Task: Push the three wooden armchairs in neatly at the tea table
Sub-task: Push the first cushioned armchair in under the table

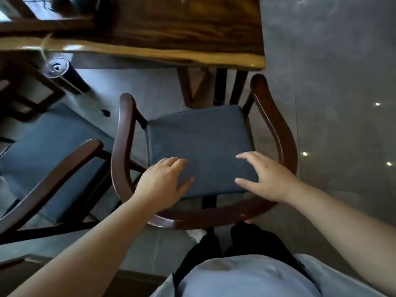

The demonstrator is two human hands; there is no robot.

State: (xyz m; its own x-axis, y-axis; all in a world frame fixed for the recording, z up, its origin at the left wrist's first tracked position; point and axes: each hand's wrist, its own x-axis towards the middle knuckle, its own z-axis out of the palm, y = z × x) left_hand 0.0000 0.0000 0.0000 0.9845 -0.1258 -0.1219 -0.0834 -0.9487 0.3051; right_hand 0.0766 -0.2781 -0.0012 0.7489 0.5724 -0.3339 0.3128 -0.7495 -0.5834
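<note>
Beside the glossy live-edge wooden tea table (150,54), a person's left hand (162,181) and right hand (265,179) rest spread and flat, holding nothing, on the grey cushion (201,144) of a dark curved-back wooden armchair (278,129) not yet pushed in; a second armchair (53,176) at left also stands out.

Armchair (203,151) before table (150,54); second armchair (49,168) left; hands on cushion (201,133).

left hand (164,181): fingers spread, palm down | right hand (262,176): fingers spread, seemingly flat | forearms bare, extended
</note>
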